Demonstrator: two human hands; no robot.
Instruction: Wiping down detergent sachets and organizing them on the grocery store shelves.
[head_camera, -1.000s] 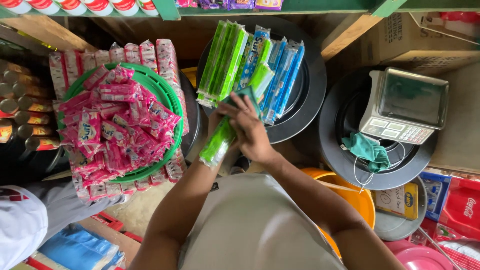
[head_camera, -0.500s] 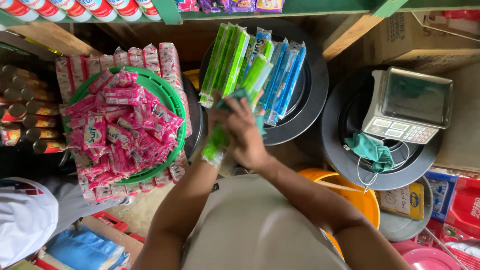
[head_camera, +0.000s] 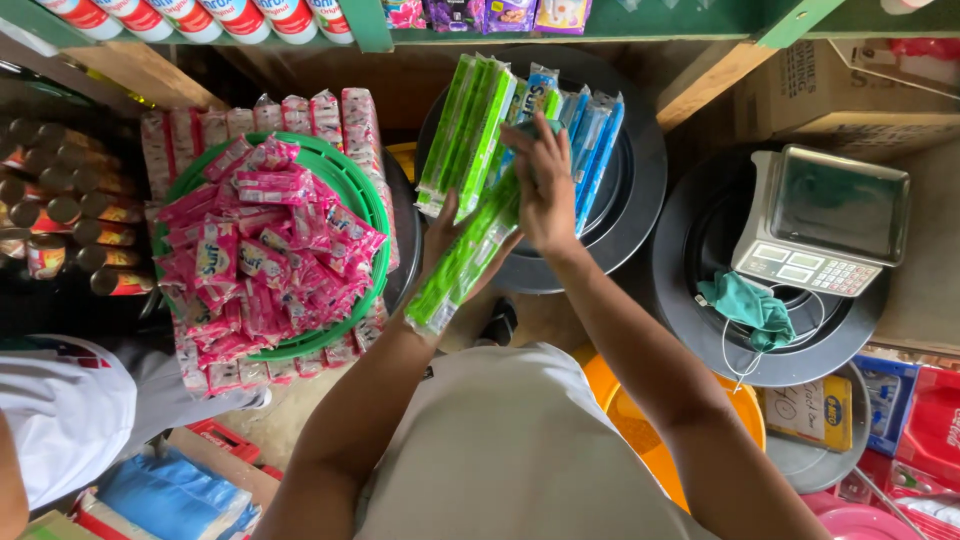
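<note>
my right hand (head_camera: 545, 190) has risen onto the glossy blue packs (head_camera: 590, 135); my left hand (head_camera: 450, 245) stays closed around a long green strip (head_camera: 465, 255).

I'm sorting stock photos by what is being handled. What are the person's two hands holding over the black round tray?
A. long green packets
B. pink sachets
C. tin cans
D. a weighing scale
A: the left hand and right hand grip a bundle of long green packets above the black round tray; the pink sachets lie untouched in the green basket.
</note>
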